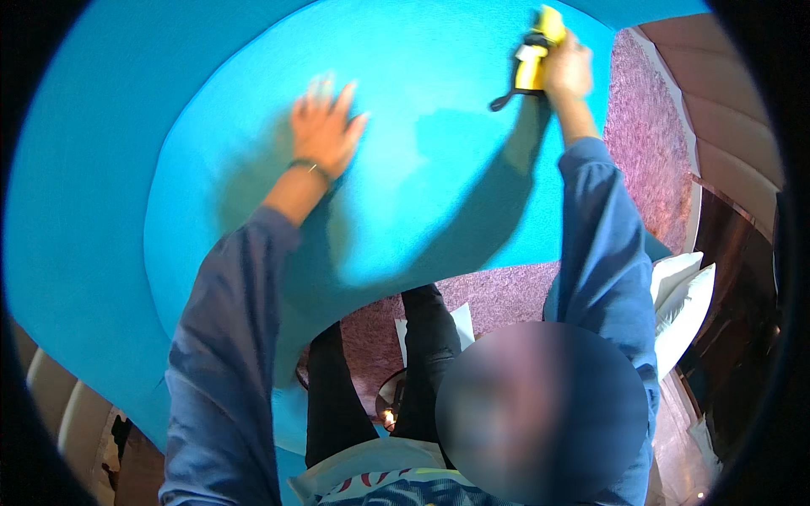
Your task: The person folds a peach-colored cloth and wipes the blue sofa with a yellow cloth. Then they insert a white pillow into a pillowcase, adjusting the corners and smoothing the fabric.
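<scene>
Blue upholstery, apparently a large rounded sofa seat (392,190), lies before me. My left hand (326,129) rests on it with spread fingers and holds nothing; a dark bracelet circles the wrist. At the upper right my right hand (567,68) is closed around a yellow and black handheld tool (535,57) with a dark strap or loop at its lower end. The tool is blurred, so its exact kind cannot be told. It is over the seat near its right edge, and a long shadow falls from it.
Purple carpet (652,139) borders the seat at the right. White pillows (683,303) stand beside my right sleeve. White sheets (464,322) lie on the carpet near my legs. A padded beige panel (721,95) curves along the upper right. A round blur hides part of the lower right.
</scene>
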Demonstrator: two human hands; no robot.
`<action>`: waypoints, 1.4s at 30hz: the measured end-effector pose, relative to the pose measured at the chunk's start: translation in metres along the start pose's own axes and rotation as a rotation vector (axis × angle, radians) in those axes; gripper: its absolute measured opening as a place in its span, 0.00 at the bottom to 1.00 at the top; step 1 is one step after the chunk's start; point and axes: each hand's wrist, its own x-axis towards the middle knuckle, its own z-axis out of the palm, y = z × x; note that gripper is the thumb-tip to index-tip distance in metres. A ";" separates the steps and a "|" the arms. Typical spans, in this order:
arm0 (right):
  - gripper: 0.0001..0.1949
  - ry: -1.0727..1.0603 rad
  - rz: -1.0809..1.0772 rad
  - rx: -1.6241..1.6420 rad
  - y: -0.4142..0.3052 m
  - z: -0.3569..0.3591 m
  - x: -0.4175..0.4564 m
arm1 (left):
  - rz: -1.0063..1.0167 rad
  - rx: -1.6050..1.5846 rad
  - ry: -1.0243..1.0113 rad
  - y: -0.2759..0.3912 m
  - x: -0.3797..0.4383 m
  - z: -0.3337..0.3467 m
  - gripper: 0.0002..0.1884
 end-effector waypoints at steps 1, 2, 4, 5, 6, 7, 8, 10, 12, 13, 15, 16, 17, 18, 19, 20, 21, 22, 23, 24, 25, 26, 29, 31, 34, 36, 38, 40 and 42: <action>0.22 0.018 0.114 -0.013 0.037 -0.005 0.012 | 0.010 -0.017 0.017 0.031 0.034 0.006 0.31; 0.22 -0.017 0.235 0.015 0.059 -0.011 0.013 | -0.040 0.010 0.051 0.051 0.056 0.013 0.32; 0.24 -0.024 0.315 0.033 0.129 -0.010 0.006 | -0.107 0.023 0.126 0.097 0.094 0.030 0.34; 0.24 0.034 0.232 0.046 0.169 0.000 -0.006 | -0.095 0.003 0.132 0.110 0.101 0.038 0.35; 0.24 0.047 0.206 0.088 0.173 0.000 -0.024 | -0.095 0.011 0.134 0.105 0.100 0.043 0.35; 0.23 0.061 0.179 0.138 0.168 -0.003 -0.050 | -0.095 0.025 0.138 0.100 0.099 0.046 0.36; 0.23 0.071 0.159 0.165 0.173 -0.006 -0.071 | -0.102 0.026 0.140 0.102 0.098 0.047 0.36; 0.21 0.087 0.125 0.218 0.171 -0.012 -0.119 | -0.093 0.056 0.157 0.098 0.096 0.053 0.35; 0.19 0.071 0.111 0.243 0.160 -0.025 -0.173 | -0.098 0.030 0.138 0.097 0.099 0.060 0.35; 0.19 0.048 0.110 0.261 0.147 -0.030 -0.204 | -0.097 0.054 0.144 0.093 0.099 0.062 0.35; 0.22 -0.128 0.180 0.335 0.115 -0.051 -0.266 | -0.091 0.086 0.156 0.092 0.097 0.069 0.35; 0.22 -0.223 0.211 0.389 0.098 -0.059 -0.293 | -0.090 0.109 0.170 0.093 0.097 0.071 0.36; 0.22 -0.265 0.170 0.395 0.093 -0.051 -0.331 | -0.080 0.110 0.170 0.096 0.098 0.073 0.36; 0.21 -0.349 0.172 0.471 0.084 -0.048 -0.360 | -0.072 0.115 0.173 0.095 0.100 0.074 0.36; 0.20 -0.388 0.012 0.443 0.079 -0.055 -0.370 | -0.069 0.123 0.177 0.092 0.100 0.075 0.36; 0.20 -0.336 0.061 0.436 0.085 -0.053 -0.376 | -0.074 0.133 0.178 0.089 0.098 0.077 0.36; 0.20 -0.281 0.110 0.425 0.095 -0.050 -0.381 | -0.071 0.118 0.190 0.089 0.100 0.077 0.36; 0.20 -0.207 0.240 0.387 0.105 -0.053 -0.368 | -0.068 0.101 0.198 0.088 0.098 0.078 0.35; 0.16 -0.124 0.364 0.395 0.117 -0.055 -0.353 | -0.067 0.085 0.206 0.087 0.098 0.079 0.35; 0.18 -0.020 0.467 0.400 0.131 -0.054 -0.341 | -0.064 0.096 0.221 0.087 0.097 0.083 0.35; 0.20 0.083 0.456 0.352 0.143 -0.053 -0.328 | -0.054 0.094 0.232 0.086 0.100 0.084 0.34; 0.20 0.200 0.457 0.307 0.156 -0.043 -0.323 | -0.043 0.088 0.242 0.088 0.101 0.084 0.34; 0.18 0.194 0.605 0.297 0.121 -0.044 -0.308 | -0.037 0.090 0.257 0.087 0.102 0.085 0.33; 0.14 0.160 0.579 0.329 0.093 -0.036 -0.321 | -0.042 0.094 0.253 0.086 0.102 0.086 0.33; 0.17 -0.001 0.384 0.407 0.018 -0.032 -0.350 | -0.044 0.064 0.254 0.087 0.100 0.085 0.33; 0.18 -0.156 0.250 0.414 -0.034 -0.025 -0.374 | -0.035 0.059 0.264 0.092 0.102 0.085 0.33; 0.17 -0.239 0.199 0.532 -0.073 -0.037 -0.385 | -0.025 0.086 0.291 0.091 0.102 0.087 0.33; 0.18 -0.344 0.226 0.612 -0.097 -0.038 -0.390 | -0.006 0.122 0.325 0.083 0.104 0.096 0.32; 0.19 -0.295 0.300 0.751 -0.092 -0.037 -0.392 | -0.039 0.202 0.336 0.070 0.104 0.102 0.32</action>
